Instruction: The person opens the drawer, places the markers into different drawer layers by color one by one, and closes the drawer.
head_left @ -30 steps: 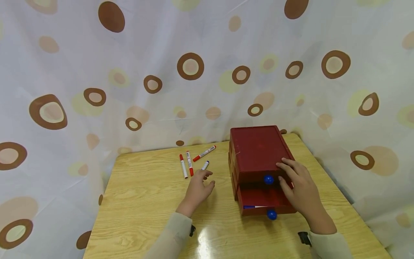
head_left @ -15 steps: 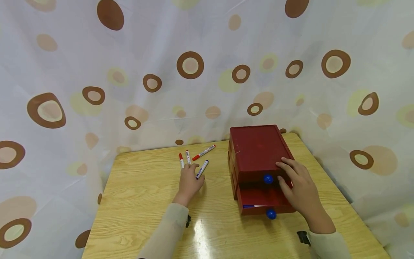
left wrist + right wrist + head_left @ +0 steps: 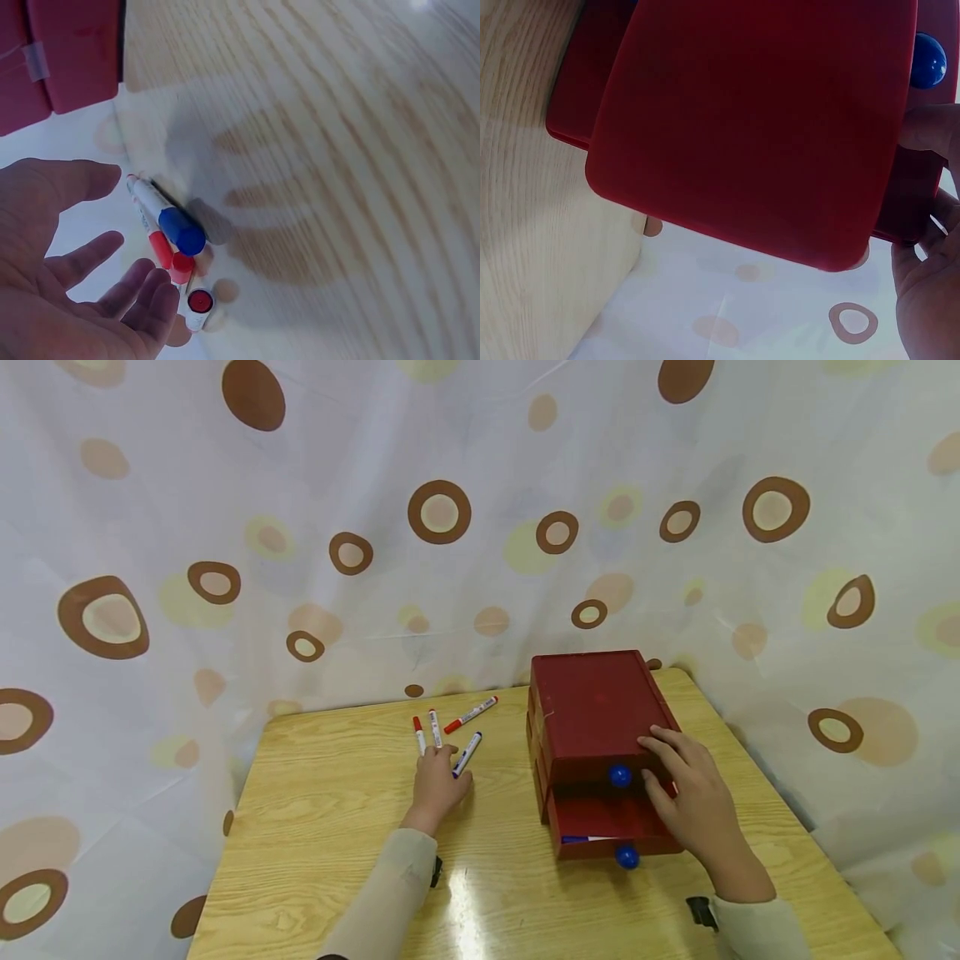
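Observation:
My left hand is beside a white marker with a blue cap; its fingers are loosely bent and spread. The left wrist view shows a gap between thumb and fingers, with the blue-capped marker lying on the table beyond them. My right hand rests at the front right corner of a dark red drawer cabinet, fingertips on its top and thumb by the front. The lower drawer is pulled out, holding a blue-and-white marker. Its red panel fills much of the right wrist view.
Three red-capped markers lie at the back of the wooden table: one slanted marker and two upright-lying ones beyond my left hand. Blue ball knobs stick out from the drawer fronts. A dotted curtain hangs behind.
My left hand has moved left and slightly forward, from the right of the blue-capped marker to its left side, uncovering more of that marker. The right hand and cabinet have stayed put.

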The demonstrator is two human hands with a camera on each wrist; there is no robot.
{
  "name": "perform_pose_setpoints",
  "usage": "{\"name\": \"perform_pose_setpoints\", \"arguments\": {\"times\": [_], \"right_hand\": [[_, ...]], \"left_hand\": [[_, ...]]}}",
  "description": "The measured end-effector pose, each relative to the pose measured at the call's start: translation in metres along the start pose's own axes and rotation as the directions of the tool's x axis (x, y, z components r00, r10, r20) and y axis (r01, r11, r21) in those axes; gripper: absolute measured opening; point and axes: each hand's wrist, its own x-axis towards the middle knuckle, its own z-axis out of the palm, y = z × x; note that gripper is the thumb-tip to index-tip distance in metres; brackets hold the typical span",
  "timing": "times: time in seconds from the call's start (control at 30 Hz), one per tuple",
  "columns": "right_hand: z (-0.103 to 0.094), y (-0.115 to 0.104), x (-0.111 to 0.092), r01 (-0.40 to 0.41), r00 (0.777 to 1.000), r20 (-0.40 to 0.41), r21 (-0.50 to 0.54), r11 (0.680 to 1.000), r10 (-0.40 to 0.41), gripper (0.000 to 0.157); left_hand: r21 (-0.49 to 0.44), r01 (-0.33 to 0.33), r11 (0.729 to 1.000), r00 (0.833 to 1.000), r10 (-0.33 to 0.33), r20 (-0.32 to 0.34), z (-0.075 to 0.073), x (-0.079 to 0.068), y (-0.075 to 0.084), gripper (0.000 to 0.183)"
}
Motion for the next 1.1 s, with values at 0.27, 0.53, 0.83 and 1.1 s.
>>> {"name": "perform_pose_setpoints", "arguments": {"times": [0.27,0.53,0.83,1.1], "right_hand": [[0.000,-0.001,-0.001,-0.007,1.000,0.004,-0.001,1.000,0.007,0.054],[-0.001,-0.004,0.000,-0.002,1.000,-0.001,0.001,1.000,0.002,0.054],[-0.001,-0.005,0.000,0.002,1.000,-0.004,0.024,1.000,-0.002,0.054],[-0.002,-0.006,0.002,0.008,1.000,-0.015,0.020,1.000,-0.008,0.055]], "left_hand": [[0.043,-0.023,0.999,1.000,0.023,0.002,0.013,0.004,-0.011,0.037],[0.015,-0.028,1.000,0.997,0.027,0.067,0.015,0.000,-0.014,0.030],[-0.032,0.002,0.999,0.995,0.001,0.098,0.012,-0.007,-0.015,0.039],[-0.090,0.002,0.996,0.996,0.006,0.086,0.003,-0.012,-0.009,0.054]]}}
